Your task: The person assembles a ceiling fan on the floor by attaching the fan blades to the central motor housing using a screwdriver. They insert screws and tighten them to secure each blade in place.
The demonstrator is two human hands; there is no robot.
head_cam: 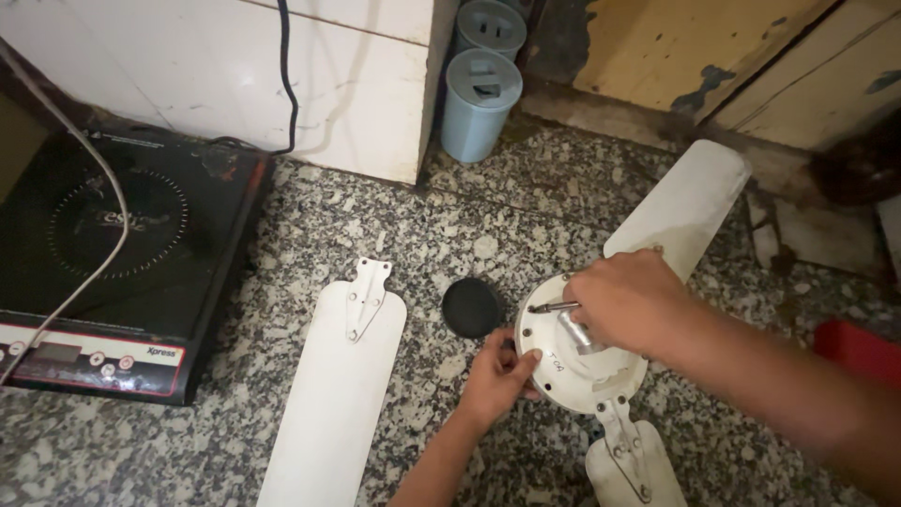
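Note:
A white ceiling fan motor housing lies on the speckled stone floor with two blades still joined to it, one blade pointing up right and another blade pointing down. My left hand grips the housing's left rim. My right hand rests on top of the housing, closed around a thin metal tool beside the short steel shaft. A loose white blade with its metal bracket lies apart to the left. A small black round cap sits between that blade and the housing.
A black induction cooktop with a white cord over it stands at the left. Two pale blue lidded canisters sit by a white tiled wall. A worn yellow wooden panel runs along the back. A red object lies at the right edge.

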